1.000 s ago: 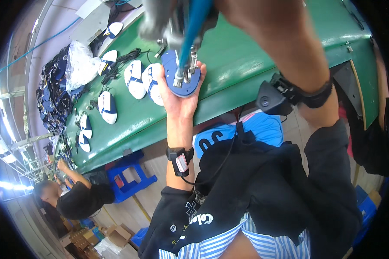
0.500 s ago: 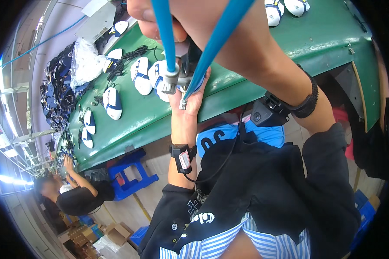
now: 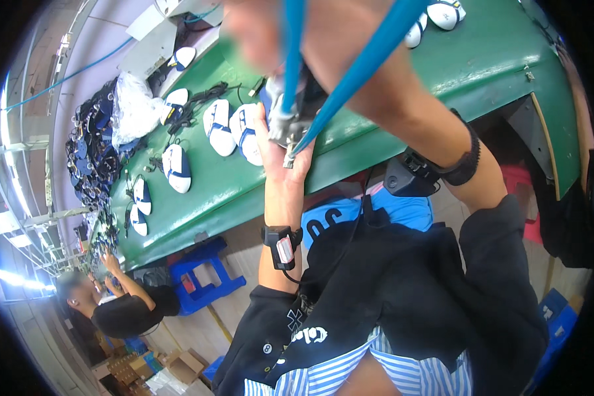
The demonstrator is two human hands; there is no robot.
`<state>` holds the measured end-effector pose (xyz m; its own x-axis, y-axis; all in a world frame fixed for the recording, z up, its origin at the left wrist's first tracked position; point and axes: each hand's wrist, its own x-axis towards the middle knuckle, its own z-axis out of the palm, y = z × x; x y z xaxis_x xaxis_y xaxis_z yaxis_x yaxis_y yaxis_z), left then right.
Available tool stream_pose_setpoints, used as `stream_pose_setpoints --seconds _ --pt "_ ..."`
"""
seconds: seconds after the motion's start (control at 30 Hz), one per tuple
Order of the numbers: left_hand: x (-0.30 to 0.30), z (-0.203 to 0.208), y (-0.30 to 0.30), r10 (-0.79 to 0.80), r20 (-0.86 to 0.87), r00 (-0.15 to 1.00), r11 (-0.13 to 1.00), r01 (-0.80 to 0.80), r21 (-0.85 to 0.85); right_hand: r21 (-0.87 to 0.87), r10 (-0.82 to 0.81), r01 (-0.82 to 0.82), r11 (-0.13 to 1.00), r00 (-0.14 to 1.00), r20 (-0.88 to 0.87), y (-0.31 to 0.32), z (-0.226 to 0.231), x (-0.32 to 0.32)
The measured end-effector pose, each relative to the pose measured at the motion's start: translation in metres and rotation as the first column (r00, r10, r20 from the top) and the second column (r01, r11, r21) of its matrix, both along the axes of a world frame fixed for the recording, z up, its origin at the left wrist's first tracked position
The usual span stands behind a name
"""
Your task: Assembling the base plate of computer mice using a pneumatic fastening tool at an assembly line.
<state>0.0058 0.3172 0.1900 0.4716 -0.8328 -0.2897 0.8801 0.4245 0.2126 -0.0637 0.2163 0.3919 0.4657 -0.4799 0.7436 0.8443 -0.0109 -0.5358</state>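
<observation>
My right hand (image 3: 261,33), blurred near the top, is closed around an air-powered driver with blue hoses and metal fittings (image 3: 289,122). The hoses cross in front of my right forearm. Beneath the tool, at the green bench's near side, my left hand (image 3: 287,162) lies palm up, its fingers curled around a white-and-navy shell (image 3: 265,99) that is mostly hidden. Just left of it, two rounded white-and-navy shells (image 3: 218,127) rest side by side. Another such shell (image 3: 177,168) lies further left with a black cable.
Heaped dark cables and parts (image 3: 89,142) lie beside a clear plastic bag (image 3: 135,109) on the left. More shells (image 3: 445,13) sit at the far right of the green bench (image 3: 495,66). A co-worker (image 3: 122,303) works beyond a blue stool (image 3: 208,277).
The driver and its hoses have shifted right in the picture. My right hand has moved with them and is blurred now. My left hand stays under the tool.
</observation>
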Motion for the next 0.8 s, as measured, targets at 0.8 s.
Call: stream_pose_setpoints --seconds 0.8 --pt "0.039 0.042 0.057 -0.890 0.371 -0.263 0.400 -0.841 0.364 -0.167 -0.156 0.110 0.980 0.944 -0.291 -0.022 0.040 -0.043"
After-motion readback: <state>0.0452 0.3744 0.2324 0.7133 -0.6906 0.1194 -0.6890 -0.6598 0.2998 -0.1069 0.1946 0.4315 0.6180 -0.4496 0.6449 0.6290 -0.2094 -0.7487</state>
